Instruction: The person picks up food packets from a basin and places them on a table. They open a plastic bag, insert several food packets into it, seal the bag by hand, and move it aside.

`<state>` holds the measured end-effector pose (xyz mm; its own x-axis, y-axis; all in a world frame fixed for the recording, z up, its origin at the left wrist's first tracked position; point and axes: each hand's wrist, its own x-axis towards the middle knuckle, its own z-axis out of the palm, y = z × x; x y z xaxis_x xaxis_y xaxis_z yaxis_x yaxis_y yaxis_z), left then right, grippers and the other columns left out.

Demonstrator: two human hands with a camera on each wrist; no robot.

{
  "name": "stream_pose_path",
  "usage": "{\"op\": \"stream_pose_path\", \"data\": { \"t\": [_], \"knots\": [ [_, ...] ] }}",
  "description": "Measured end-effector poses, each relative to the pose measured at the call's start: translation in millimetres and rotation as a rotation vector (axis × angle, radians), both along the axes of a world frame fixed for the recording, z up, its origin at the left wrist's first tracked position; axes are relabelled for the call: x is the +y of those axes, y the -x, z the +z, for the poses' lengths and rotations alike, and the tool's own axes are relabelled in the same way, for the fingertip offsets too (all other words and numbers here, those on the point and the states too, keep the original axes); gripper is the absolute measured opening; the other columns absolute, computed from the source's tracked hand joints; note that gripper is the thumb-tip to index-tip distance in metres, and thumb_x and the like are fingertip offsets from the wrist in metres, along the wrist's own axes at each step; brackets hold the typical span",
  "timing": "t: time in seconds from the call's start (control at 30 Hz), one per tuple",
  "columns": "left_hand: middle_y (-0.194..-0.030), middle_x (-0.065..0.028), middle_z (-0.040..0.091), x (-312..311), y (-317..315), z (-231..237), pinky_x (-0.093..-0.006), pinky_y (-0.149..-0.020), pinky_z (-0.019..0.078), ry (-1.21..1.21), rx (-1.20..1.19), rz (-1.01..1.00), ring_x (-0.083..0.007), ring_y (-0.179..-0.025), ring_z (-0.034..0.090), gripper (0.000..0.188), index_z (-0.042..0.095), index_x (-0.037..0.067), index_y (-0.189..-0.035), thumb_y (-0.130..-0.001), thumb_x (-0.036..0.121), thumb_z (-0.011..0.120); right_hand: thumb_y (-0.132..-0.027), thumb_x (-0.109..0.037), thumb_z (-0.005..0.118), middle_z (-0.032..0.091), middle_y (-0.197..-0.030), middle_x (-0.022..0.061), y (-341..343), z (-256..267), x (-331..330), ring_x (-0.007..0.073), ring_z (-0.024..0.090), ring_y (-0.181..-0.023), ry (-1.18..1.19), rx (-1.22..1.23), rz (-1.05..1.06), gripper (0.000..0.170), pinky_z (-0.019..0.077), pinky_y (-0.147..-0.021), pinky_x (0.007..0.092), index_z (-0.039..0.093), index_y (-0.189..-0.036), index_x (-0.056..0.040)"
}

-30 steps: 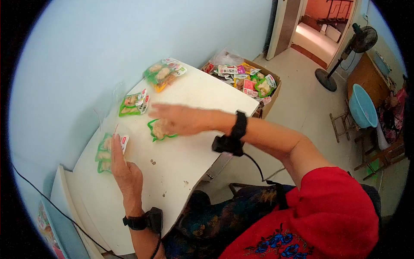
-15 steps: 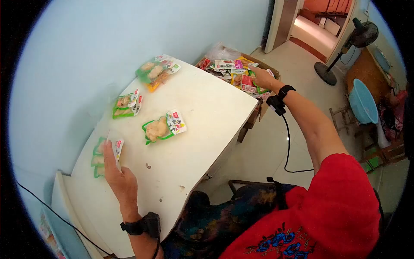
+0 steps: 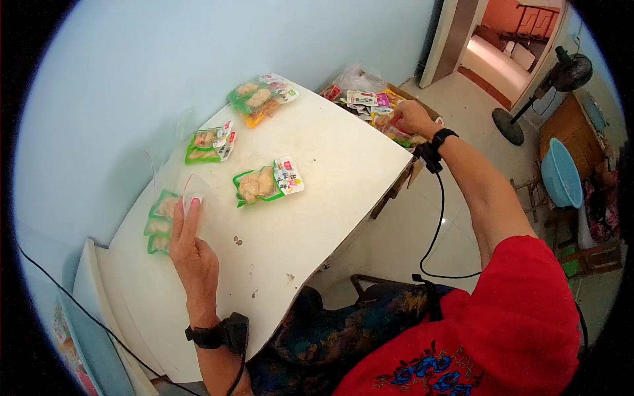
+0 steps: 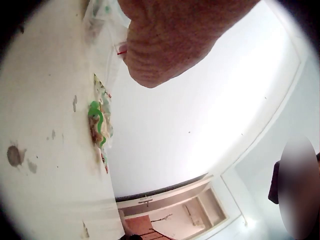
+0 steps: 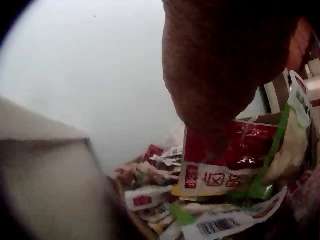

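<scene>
My left hand [image 3: 195, 265] is at a clear plastic bag [image 3: 210, 204] on the table, its fingers up along the bag's side and holding it. Behind those fingers, green-edged food packets [image 3: 158, 228] show through the film. Over the box, my right hand [image 3: 417, 119] reaches down and grips a red-and-white food packet [image 5: 227, 150], which stands upright beneath it in the right wrist view. The fingertips are mostly hidden there. A green-edged packet [image 5: 287, 150] leans beside it. Between the hands, a packet of pale food [image 3: 264, 183] lies flat on the table.
Beyond the bag lie another green-edged packet [image 3: 210, 143] and a small group of packets [image 3: 261, 99] near the wall. A cardboard box [image 3: 415, 173] full of mixed packets stands off the table's far corner. A fan [image 3: 508, 125] and a blue basin [image 3: 561, 173] are to the right.
My right hand has left the pale food packet on the table and moved right to the box, where it now grips a packet. The left hand stays at the bag.
</scene>
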<state>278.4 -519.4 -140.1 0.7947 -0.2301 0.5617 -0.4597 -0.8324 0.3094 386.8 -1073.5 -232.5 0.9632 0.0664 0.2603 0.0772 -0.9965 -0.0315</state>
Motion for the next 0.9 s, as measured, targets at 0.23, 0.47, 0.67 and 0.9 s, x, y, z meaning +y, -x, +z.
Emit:
{"op": "stream_pose_path", "data": {
  "t": [0.23, 0.47, 0.67, 0.9],
  "knots": [
    [-0.137, -0.0262, 0.049, 1.9, -2.6, -4.2, -0.0415, -0.109, 0.0358, 0.107, -0.014, -0.018, -0.0393, -0.131, 0.043, 0.066, 0.053, -0.002, -0.13, -0.069, -0.021, 0.035, -0.074, -0.02, 0.07, 0.069, -0.079, 0.0189, 4.8, 72.2, 4.5, 0.0298, 0.067, -0.07, -0.845, -0.335, -0.229, 0.029, 0.0524, -0.067, 0.0388, 0.069, -0.091, 0.003],
    [-0.138, -0.0273, 0.047, 0.3, -1.4, -8.1, -0.0428, -0.109, 0.0348, 0.172, -0.019, -0.052, -0.0401, -0.132, 0.042, 0.071, 0.05, -0.002, -0.133, -0.066, -0.02, 0.035, -0.092, 0.0, 0.044, 0.06, -0.116, 0.0228, 49.9, 166.1, 99.2, 0.0308, 0.062, -0.108, -1.982, 0.223, 0.04, 0.025, 0.0511, -0.097, 0.0408, 0.052, -0.112, 0.0137],
    [-0.136, -0.029, 0.047, -3.0, -1.0, -8.1, -0.0424, -0.113, 0.0296, 0.279, -0.051, -0.105, -0.0398, -0.133, 0.041, 0.072, 0.046, -0.002, -0.135, -0.066, -0.018, 0.035, -0.092, 0.006, 0.044, 0.055, -0.129, 0.0214, 87.3, 150.7, 224.8, 0.0289, 0.061, -0.112, -1.862, 0.516, 0.134, 0.04, 0.0509, -0.1, 0.0388, 0.043, -0.132, 0.0084],
    [-0.142, -0.0313, 0.038, -3.7, 2.3, -8.6, -0.0436, -0.113, 0.0299, 0.277, -0.075, -0.069, -0.0439, -0.135, 0.034, 0.071, 0.04, -0.007, -0.137, -0.067, -0.018, 0.042, -0.094, 0.006, 0.043, 0.056, -0.126, 0.0205, 102.6, 126.0, 331.8, 0.0284, 0.061, -0.112, -2.016, 0.616, 0.251, 0.033, 0.0508, -0.1, 0.041, 0.048, -0.126, 0.0069]
  ]
}}
